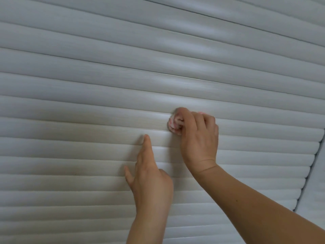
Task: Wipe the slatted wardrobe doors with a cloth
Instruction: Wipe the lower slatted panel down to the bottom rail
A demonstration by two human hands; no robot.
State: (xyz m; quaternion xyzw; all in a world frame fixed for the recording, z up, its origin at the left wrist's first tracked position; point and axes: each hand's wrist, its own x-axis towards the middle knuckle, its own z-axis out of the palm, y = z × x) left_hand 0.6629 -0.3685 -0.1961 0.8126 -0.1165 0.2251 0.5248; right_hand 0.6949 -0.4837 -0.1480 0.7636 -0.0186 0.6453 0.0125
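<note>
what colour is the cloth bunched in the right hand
Pink and white, greyish at its edge: the cloth shows in the head view, gripped by the right hand.

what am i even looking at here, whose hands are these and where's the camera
There is no machine here. The one picture comes from a camera worn on a person's head, looking forward and down at their own bare hands. The white ridged surface filling the view is a slatted wardrobe door, seen close up. The right hand grips a bunched pink and white cloth and presses it against a slat. The left hand holds nothing; its fingers lie straight on the slats below and to the left of the cloth. At the far right, the door's edge shows.
</note>
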